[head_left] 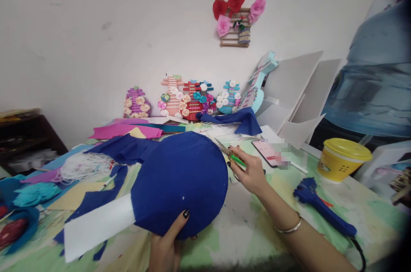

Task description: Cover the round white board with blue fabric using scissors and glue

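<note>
My left hand (171, 238) grips the lower edge of a round board covered in dark blue fabric (180, 178), thumb on top and fingers underneath. A white flat strip (99, 227) sticks out from the board's left side like a neck. In my right hand (248, 171) is a pair of scissors (237, 161) with green on the handle. Their blades point up and left, close to the board's upper right edge; whether they touch the fabric I cannot tell. Blue fabric scraps (96, 203) lie to the left of the board.
A blue glue gun (324, 210) with a cord lies at right, near a yellow lidded tub (343, 158). A phone (268, 152) lies beyond my right hand. White string (85, 167) is heaped at left. Several flower-decorated instrument models (192, 101) lean against the wall beside white boards (289, 88).
</note>
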### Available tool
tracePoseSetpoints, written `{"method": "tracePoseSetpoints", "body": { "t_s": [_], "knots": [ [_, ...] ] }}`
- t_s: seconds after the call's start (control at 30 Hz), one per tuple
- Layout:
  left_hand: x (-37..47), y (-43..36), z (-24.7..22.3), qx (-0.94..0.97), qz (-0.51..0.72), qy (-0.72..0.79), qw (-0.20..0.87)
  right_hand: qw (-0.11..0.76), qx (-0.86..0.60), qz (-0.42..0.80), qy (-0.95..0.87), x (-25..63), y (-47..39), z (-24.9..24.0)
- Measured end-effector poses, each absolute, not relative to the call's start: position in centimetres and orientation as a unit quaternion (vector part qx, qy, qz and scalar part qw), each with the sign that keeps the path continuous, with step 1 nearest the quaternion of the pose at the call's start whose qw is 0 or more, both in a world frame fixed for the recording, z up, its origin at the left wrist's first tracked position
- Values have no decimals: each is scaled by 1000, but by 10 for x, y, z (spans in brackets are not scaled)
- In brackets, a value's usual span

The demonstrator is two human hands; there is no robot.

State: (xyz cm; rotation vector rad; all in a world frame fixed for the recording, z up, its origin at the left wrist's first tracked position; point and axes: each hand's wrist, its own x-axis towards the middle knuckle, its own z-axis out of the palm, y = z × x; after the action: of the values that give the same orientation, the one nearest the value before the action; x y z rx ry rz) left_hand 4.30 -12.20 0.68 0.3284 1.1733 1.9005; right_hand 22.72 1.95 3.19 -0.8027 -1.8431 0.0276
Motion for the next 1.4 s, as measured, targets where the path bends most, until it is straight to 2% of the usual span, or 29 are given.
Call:
{"method": "tracePoseSetpoints", "body": {
  "t_s": [0.27,1.4],
  "knots": [
    [43,-124,9,134,756,475,430,499,-330,30,-800,232,22,33],
    [42,-124,7,141,750,476,437,501,-315,50,-804,232,23,32]
  ]
}}
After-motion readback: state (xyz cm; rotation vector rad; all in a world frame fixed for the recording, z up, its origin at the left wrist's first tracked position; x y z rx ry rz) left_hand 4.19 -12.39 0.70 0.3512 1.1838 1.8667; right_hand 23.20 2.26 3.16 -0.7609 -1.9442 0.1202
